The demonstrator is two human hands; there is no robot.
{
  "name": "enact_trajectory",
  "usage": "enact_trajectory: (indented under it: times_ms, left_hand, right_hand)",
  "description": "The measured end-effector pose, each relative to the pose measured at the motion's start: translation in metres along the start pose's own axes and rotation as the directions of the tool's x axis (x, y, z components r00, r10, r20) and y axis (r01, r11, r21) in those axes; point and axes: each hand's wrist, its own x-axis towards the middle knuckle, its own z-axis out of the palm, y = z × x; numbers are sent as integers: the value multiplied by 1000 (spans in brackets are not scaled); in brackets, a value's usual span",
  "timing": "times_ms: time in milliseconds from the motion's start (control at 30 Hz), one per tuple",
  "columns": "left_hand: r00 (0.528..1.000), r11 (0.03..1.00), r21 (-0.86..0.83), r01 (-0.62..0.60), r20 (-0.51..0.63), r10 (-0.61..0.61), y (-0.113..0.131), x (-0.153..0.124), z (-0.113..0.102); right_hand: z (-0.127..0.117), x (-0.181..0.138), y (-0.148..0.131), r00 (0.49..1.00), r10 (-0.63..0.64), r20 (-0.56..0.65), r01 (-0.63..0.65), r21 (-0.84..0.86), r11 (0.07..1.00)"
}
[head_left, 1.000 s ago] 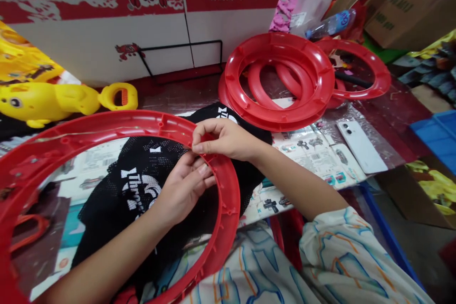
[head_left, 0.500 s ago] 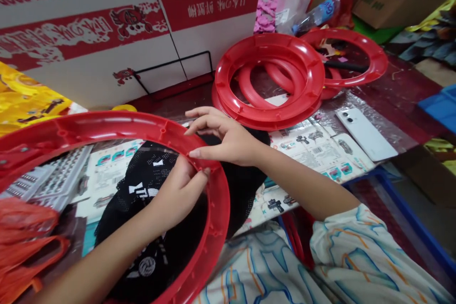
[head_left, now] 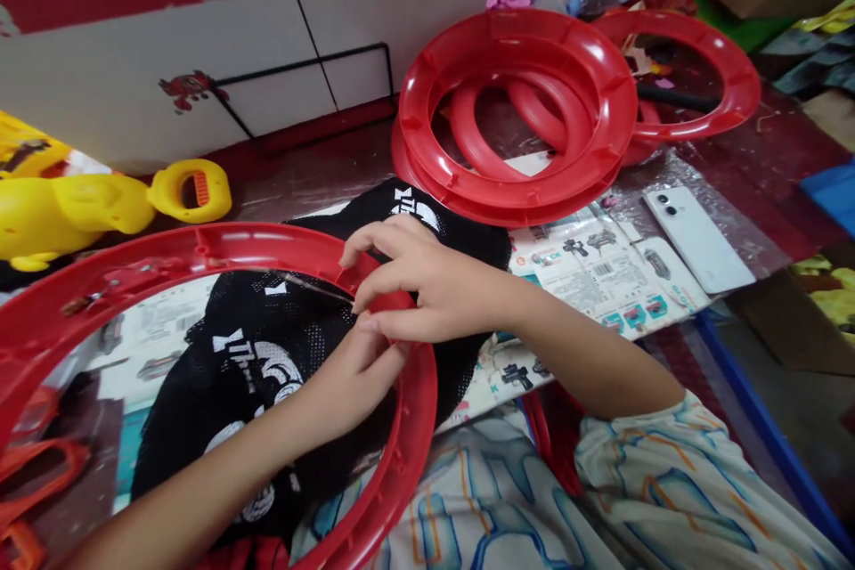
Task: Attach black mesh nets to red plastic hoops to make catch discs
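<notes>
A large red plastic ring [head_left: 415, 410] lies tilted across the lap and table edge, its ribbed hollow side up. Black mesh netting [head_left: 200, 414] with white printed lettering lies inside and beneath it. My left hand [head_left: 361, 365] reaches through the opening, its thumb and fingers closed on the ring's inner right edge. My right hand [head_left: 431, 280] arches over the same part of the rim, fingers bent and tips against the left hand. A thin cord [head_left: 313, 287] runs along the inner edge to the right fingertips. What those fingertips pinch is hidden.
Several more red rings [head_left: 517, 205] are stacked behind on a flattened printed carton [head_left: 581, 258]. A white phone [head_left: 698, 240] lies to the right. Yellow plastic duck-like parts [head_left: 100, 205] sit at left. A white-and-red box [head_left: 321, 98] and a thin black wire frame [head_left: 300, 69] stand behind.
The view has tipped down and shifted, showing the yellow parts. My right fingers have curled in and moved down onto the left fingertips. The left hand stays at the rim.
</notes>
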Motion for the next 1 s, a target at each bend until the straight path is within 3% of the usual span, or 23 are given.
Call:
enact_trajectory:
  times_ms: [133, 400, 600, 767, 900, 1000]
  left_hand:
    - [999, 1000, -8, -8, 34, 8, -5, 1, 1]
    - [999, 999, 25, -35, 42, 34, -6, 2, 0]
    - [997, 1000, -14, -10, 82, 12, -8, 1, -1]
    - [996, 989, -129, 79, 55, -72, -10, -1, -1]
    - [989, 931, -336, 145, 79, -126, -4, -3, 1]
    - [989, 855, -507, 110, -28, -144, 2, -2, 4]
  right_hand:
    - [-1, -1, 8, 999, -11, 38, 10, 27, 1000]
    - [7, 6, 21, 999, 34, -23, -27, 233, 972]
    - [10, 13, 31, 997, 67, -29, -56, 288, 956]
    - [14, 8, 34, 984, 170, -49, -134, 423, 896]
    - [16, 5, 37, 979, 202, -18, -157, 561, 812]
    - [16, 5, 37, 980, 199, -28, -144, 589, 795]
